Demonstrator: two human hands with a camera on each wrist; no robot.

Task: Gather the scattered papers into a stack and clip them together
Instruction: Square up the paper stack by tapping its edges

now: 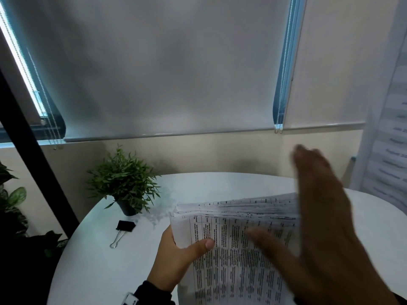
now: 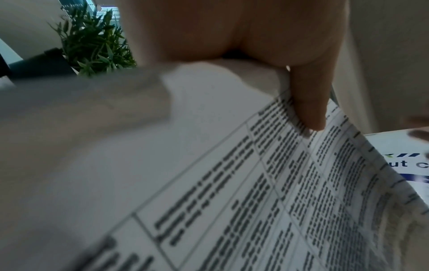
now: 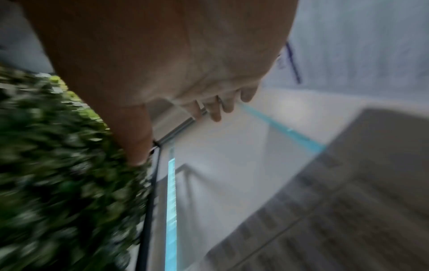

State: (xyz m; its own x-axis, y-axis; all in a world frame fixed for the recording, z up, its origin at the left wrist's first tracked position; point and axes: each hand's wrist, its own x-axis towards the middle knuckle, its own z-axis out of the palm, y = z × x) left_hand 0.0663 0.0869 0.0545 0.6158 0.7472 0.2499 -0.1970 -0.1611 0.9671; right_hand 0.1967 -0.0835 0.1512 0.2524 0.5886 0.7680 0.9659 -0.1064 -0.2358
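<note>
left grip (image 1: 176,258) pinches printed white paper stack (image 1: 237,249) at left edge | right grip (image 1: 319,208) flat, fingers straight | black binder clip (image 1: 123,232) lies apart on round white table (image 1: 105,260)

White table (image 1: 123,267): binder clip (image 1: 123,232), potted plant (image 1: 124,183).

The right hand (image 1: 319,221) is motion-blurred and hides the right side of the paper stack (image 1: 237,249); whether it touches the sheets cannot be told. The stack's print is illegible, its lower part cut off by the frame edge.
</note>
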